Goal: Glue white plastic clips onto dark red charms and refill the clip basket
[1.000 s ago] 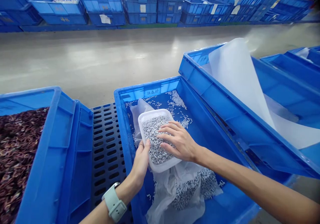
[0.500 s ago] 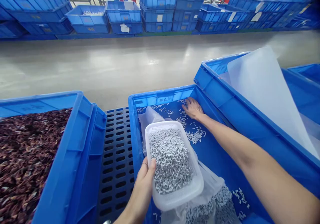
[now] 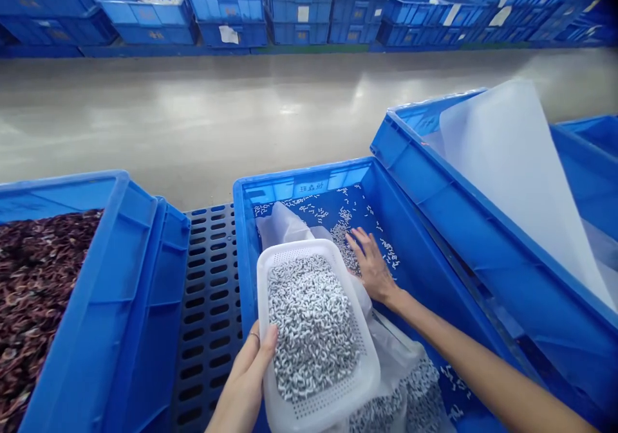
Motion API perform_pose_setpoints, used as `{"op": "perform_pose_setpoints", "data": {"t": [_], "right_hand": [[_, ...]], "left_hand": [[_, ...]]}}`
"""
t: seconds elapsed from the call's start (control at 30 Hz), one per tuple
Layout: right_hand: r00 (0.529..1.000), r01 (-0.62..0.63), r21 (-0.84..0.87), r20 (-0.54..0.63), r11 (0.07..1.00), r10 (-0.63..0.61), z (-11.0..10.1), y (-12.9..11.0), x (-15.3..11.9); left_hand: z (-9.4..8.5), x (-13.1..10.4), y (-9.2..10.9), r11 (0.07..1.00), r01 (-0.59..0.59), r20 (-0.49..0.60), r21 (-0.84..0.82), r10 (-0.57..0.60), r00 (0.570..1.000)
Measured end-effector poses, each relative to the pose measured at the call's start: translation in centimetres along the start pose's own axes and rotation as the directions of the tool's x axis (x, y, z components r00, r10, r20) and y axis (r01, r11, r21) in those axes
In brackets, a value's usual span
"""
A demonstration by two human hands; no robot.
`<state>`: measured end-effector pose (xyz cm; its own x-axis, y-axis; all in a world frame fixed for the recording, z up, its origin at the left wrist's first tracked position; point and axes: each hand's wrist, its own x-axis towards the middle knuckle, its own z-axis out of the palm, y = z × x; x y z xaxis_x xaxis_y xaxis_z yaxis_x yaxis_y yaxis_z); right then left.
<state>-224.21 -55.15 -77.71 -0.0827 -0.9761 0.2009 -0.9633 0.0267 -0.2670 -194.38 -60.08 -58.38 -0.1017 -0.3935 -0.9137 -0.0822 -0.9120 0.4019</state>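
A white plastic basket (image 3: pixel 360 381), finely perforated and semi-matt, held small pale grey parts (image 3: pixel 311 323) with a dull finish. The blue crate (image 3: pixel 309 185) around it was smooth moulded plastic with a soft sheen. Thin translucent film (image 3: pixel 396 349) lay crumpled inside. A stiff frosted sheet (image 3: pixel 512 163) rose nearby; the concrete floor (image 3: pixel 217 118) shone glossy.

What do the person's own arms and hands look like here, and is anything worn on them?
Both forearms are bare, with no sleeves or gloves in view. The left hand wears a thin ring on one finger. The right hand shows no ring or band, and its nails look short and unpainted. The left wrist is cut off by the frame edge.
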Motion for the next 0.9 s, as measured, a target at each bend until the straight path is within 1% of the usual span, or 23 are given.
{"op": "perform_pose_setpoints", "data": {"t": [0.1,0.17,0.2,0.27,0.33,0.4,0.5,0.67,0.77,0.9], "right_hand": [[0.998,-0.06,-0.032,-0.027,0.998,0.059,-0.1,-0.6,-1.5],[0.998,-0.061,-0.041,-0.016,0.997,0.06,0.5,-1.0,-1.8],[0.998,-0.058,-0.044,-0.009,0.997,0.058,1.1,-1.2,-1.5],[0.998,-0.061,-0.052,-0.003,0.997,0.061,2.4,-1.7,0.1],[0.998,-0.065,-0.059,0.001,0.996,0.066,3.5,-2.0,2.6],[0.998,-0.06,-0.064,0.016,0.996,0.062,4.0,-2.2,5.0],[0.997,-0.03,-0.064,0.068,0.998,0.034,3.8,-2.6,7.0],[0.981,-0.009,-0.064,0.192,0.998,0.021,2.4,-3.7,6.9],[0.961,-0.048,-0.067,0.268,0.997,0.064,1.8,-4.4,6.9],[0.927,-0.142,-0.082,0.338,0.986,0.161,0.9,-5.0,6.7]], "left_hand": [[0.3,-0.3,0.3,1.0,0.0,-0.018,-0.006,0.0,1.0],[0.3,-0.5,0.4,1.0,0.0,-0.031,-0.013,0.0,1.0],[0.3,-0.6,0.5,1.0,-0.004,-0.035,-0.018,0.003,0.999],[0.3,-0.8,0.5,1.0,-0.014,-0.041,-0.027,0.013,0.999],[0.2,-0.9,0.6,0.999,-0.017,-0.044,-0.028,0.016,0.999],[0.2,-1.0,0.6,1.0,-0.01,-0.043,-0.023,0.009,0.999],[-0.1,-1.0,0.7,1.0,-0.003,-0.038,-0.009,0.002,0.999],[-0.8,-0.7,0.5,1.0,-0.025,-0.001,0.003,0.025,1.0],[-0.7,-0.6,0.3,0.999,-0.044,0.041,0.012,0.044,0.998],[-0.3,-0.2,-0.4,0.995,-0.094,0.098,0.041,0.09,0.991]]}}
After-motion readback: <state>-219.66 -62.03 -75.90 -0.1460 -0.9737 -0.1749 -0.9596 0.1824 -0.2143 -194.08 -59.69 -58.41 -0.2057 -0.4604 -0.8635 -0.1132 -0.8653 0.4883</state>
